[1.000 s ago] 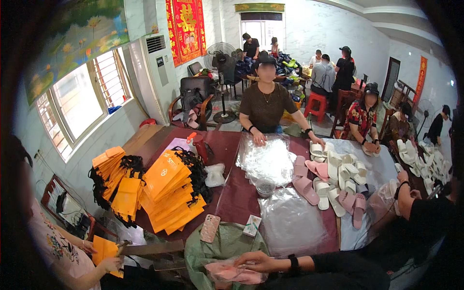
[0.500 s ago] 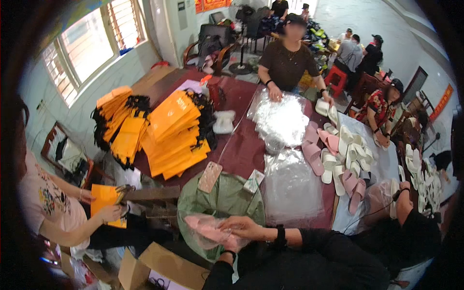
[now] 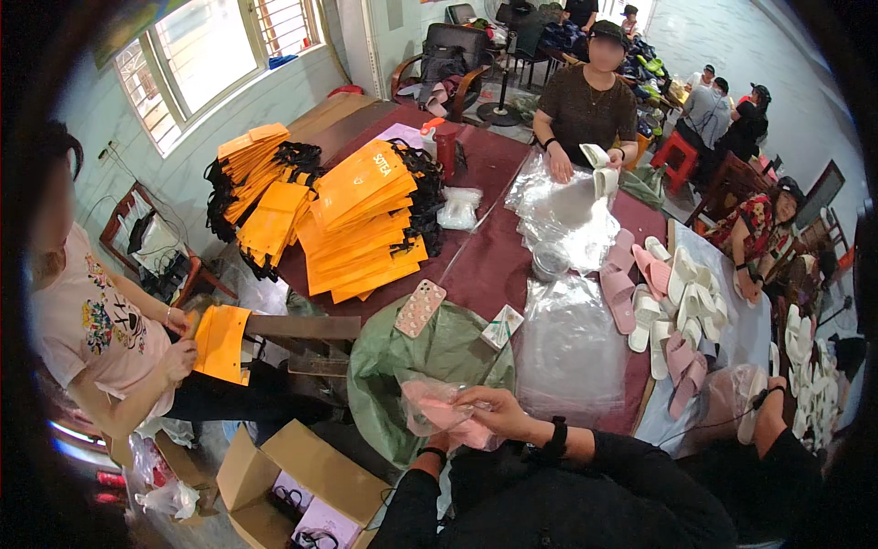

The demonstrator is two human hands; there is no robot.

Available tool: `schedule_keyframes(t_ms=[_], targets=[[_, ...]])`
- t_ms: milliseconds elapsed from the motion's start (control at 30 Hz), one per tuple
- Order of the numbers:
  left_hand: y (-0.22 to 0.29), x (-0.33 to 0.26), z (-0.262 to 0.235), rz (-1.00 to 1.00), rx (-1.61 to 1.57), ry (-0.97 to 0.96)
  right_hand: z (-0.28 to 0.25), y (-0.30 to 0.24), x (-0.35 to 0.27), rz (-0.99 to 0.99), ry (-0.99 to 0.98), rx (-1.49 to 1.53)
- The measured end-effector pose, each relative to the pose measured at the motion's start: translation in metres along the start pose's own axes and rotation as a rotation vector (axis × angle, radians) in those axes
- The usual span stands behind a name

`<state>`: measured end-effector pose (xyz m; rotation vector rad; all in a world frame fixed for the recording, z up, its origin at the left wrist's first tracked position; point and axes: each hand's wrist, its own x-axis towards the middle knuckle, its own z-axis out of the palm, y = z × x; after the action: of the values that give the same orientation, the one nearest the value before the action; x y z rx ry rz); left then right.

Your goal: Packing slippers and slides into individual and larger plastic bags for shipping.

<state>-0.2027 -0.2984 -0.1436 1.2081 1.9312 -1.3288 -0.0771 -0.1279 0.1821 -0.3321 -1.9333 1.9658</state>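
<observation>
Soft coral-pink is shown here: pink slippers (image 3: 441, 410), seen through a clear plastic bag (image 3: 413, 392), their outline blurred by crinkled film that bulges loosely on the left and catches the light. The bag is being pinched from above by the right hand (image 3: 501, 414), thumb and fingers drawn together. Underneath, the left hand (image 3: 437, 443) is mostly covered, so its grip cannot be told. The bundle is held over the near part of the green sheet (image 3: 380, 357), the phone (image 3: 421, 307) lying beyond.
</observation>
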Motion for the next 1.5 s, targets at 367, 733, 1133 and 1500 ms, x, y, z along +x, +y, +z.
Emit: schedule_keyframes(t_ms=[367,733,1133,1500], targets=[[0.013,-0.037,-0.033,0.103,0.086,0.225,0.001,0.007,0.001,0.058,0.005,0.043],[-0.04,-0.068,-0.008,0.228,0.213,0.421,0.023,0.026,0.032,0.055,0.006,0.074],[-0.065,-0.137,-0.056,0.853,-0.893,0.464,0.034,0.076,0.04,0.149,-0.012,0.145],[-0.064,-0.174,-0.102,0.772,-0.691,0.274,-0.005,0.164,-0.037,0.407,-1.014,-0.929]])
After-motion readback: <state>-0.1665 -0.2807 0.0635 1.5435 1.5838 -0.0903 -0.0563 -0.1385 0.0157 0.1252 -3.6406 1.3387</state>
